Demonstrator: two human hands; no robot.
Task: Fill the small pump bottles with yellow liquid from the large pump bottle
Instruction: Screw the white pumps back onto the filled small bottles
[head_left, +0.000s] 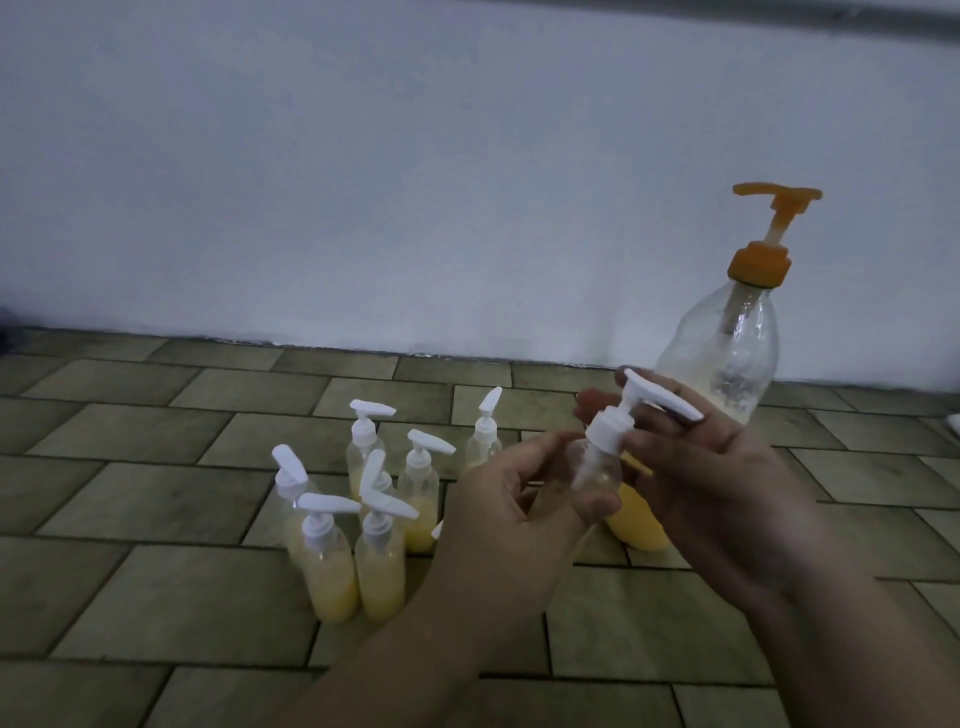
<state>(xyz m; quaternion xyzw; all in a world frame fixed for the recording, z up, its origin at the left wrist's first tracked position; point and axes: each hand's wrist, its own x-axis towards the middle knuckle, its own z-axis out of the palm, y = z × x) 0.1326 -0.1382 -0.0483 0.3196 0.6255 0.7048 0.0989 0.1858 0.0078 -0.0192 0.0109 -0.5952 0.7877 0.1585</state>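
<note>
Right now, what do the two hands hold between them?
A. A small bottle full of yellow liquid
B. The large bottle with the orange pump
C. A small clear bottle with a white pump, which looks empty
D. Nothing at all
C: the left hand grips the body of the small clear bottle, with no yellow visible inside, and the right hand is at its white pump; the large bottle stands behind.

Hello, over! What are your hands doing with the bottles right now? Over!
Left hand grips an empty small bottle; right hand on its white pump. Filled small bottles stand left. Large pump bottle behind, unblocked.
</note>
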